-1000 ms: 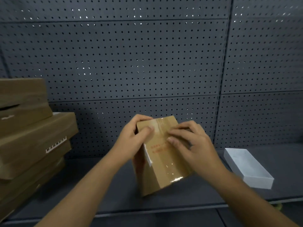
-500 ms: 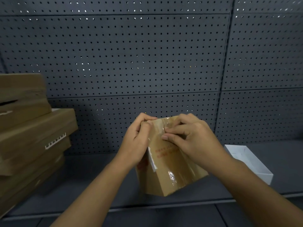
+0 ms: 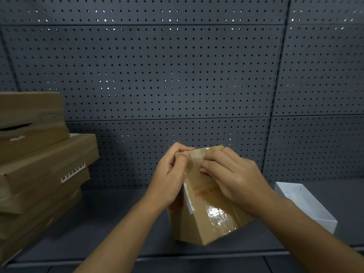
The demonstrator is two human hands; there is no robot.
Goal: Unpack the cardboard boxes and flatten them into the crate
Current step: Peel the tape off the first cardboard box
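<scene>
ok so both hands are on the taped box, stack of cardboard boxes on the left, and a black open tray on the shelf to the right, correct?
Not quite: in the head view the open tray is white, not black. Both the left hand and right hand are on the taped box, and the stack of cardboard boxes sits left.

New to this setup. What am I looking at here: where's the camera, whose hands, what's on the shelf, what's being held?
There is no robot: a person works with bare hands, and the single camera sits on their head, looking forward and down. The left hand grips the top left edge of a small taped cardboard box, held tilted over a dark shelf. The right hand rests on the box's front, its fingers curled at the clear tape near the top, apparently picking at it. On the left stands a stack of flat cardboard boxes. On the right lies an open white tray. Behind is a grey pegboard wall. No crate is in view.
</scene>
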